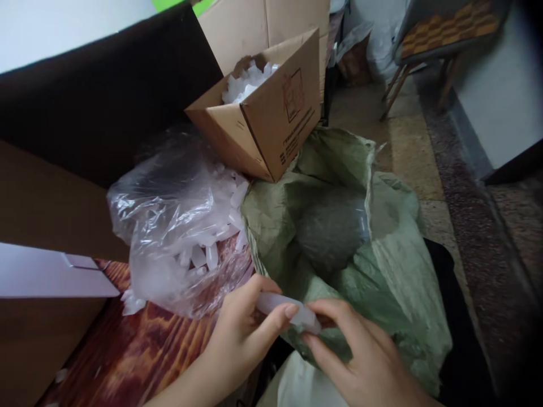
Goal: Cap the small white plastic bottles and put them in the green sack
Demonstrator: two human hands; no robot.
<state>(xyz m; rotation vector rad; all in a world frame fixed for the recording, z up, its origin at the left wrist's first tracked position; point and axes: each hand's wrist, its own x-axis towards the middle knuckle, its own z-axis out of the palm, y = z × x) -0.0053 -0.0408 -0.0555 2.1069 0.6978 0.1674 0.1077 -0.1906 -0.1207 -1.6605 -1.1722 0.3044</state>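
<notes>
A small, elongated piece of translucent white plastic point(308, 321) is held between my two hands, over the near edge of the green woven sack point(407, 271). My left hand point(246, 325) is closed around its left part, thumb lying along the top. With thumb and fingertips, my right hand point(360, 345) pinches the right end. Left of the sack, a clear plastic bag point(165, 209) holds many similar white pieces point(212, 255), some spilling out near its opening. Inside the sack sits a clear plastic bundle point(335, 226) whose contents I cannot make out.
An open cardboard box point(284, 113) of white pieces stands behind the sack. The reddish wood-grain table point(139, 362) lies to the left, with a large dark panel point(106, 85) behind it. A chair with a checkered seat point(449, 31) stands at the far right.
</notes>
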